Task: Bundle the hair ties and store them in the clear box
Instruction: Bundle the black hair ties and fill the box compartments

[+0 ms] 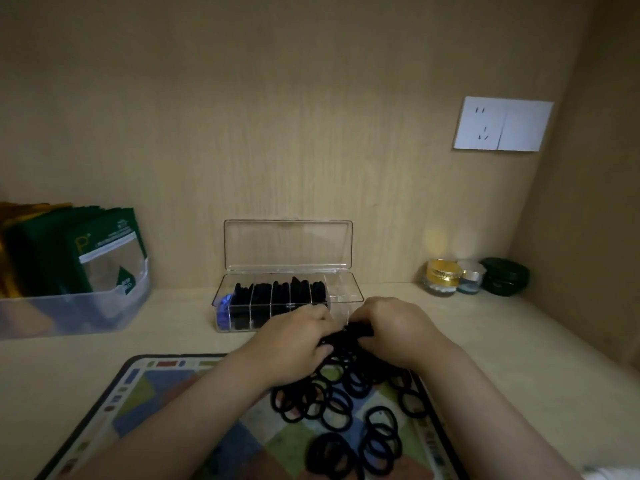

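My left hand (296, 344) and right hand (394, 329) both curl tight, pinching one bunch of black hair ties (349, 336) between them, clear box (341, 289) just beyond my knuckles.

Hair ties (348, 362), mat (145, 386) cut at bottom; bin (69, 313) at left.

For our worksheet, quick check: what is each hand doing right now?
Left hand: closed, holding the bunch of black hair ties.
Right hand: closed, holding the same bunch.
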Tool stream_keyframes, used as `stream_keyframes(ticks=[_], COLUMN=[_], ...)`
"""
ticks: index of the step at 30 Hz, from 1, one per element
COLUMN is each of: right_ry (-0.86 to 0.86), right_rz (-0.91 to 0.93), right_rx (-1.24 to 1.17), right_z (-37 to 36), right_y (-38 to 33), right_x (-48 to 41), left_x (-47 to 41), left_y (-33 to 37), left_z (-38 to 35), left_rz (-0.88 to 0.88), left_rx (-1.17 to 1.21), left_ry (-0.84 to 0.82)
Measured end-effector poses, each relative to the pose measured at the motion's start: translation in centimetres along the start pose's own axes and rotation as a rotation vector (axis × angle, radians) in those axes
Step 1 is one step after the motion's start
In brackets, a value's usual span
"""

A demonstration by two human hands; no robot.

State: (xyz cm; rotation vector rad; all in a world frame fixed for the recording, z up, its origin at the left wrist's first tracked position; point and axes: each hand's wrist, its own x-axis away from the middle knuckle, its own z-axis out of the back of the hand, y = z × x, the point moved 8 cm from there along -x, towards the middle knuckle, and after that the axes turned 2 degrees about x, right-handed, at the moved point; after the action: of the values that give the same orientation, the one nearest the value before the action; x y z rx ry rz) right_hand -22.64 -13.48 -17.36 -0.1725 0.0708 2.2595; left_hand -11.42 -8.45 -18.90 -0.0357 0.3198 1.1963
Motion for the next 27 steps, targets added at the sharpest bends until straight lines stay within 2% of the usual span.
stream_keyframes(ticks=[3, 6, 8, 11, 15, 20, 24, 27], right_ry=[0.023, 0.086, 0.136, 0.123, 0.08, 0.046, 0.029, 0.104], right_rz=[-0.037, -0.06, -0.074, -0.089, -0.108, -0.132, -0.088, -0.131], right_rx=[-0.013, -0.102, -0.342, -0.805, -1.07, -1.098, -1.014, -0.934], right_z=[0.1, 1.0, 1.3, 1.1, 0.4, -0.3, -0.2, 0.6], right_y=[0.4, 0.6, 0.6, -0.2, -1.8, -2.0, -2.7, -1.9], right_x=[-0.2, 0.0, 0.2, 0.5, 0.5, 0.2, 0.4, 0.4], left_x=[0.6, 1.7, 2.6, 3.4, 3.5, 3.9, 4.0, 4.3], left_y=[-0.2, -0.6, -0.9, -1.3, -2.0, -2.9, -3.1, -3.7], left_z=[0.6, 1.4, 1.9, 1.9, 1.3, 0.7, 0.7, 1.1], left_rz=[0.06, 0.109, 0.134, 0.193, 0.301, 0.425, 0.483, 0.53], left_rx=[0.139, 0.309, 0.438, 0.681, 0.959, 1.168, 1.198, 1.209], left_ry=[0.05, 0.18, 0.275, 0.326, 0.383, 0.39, 0.411, 0.459])
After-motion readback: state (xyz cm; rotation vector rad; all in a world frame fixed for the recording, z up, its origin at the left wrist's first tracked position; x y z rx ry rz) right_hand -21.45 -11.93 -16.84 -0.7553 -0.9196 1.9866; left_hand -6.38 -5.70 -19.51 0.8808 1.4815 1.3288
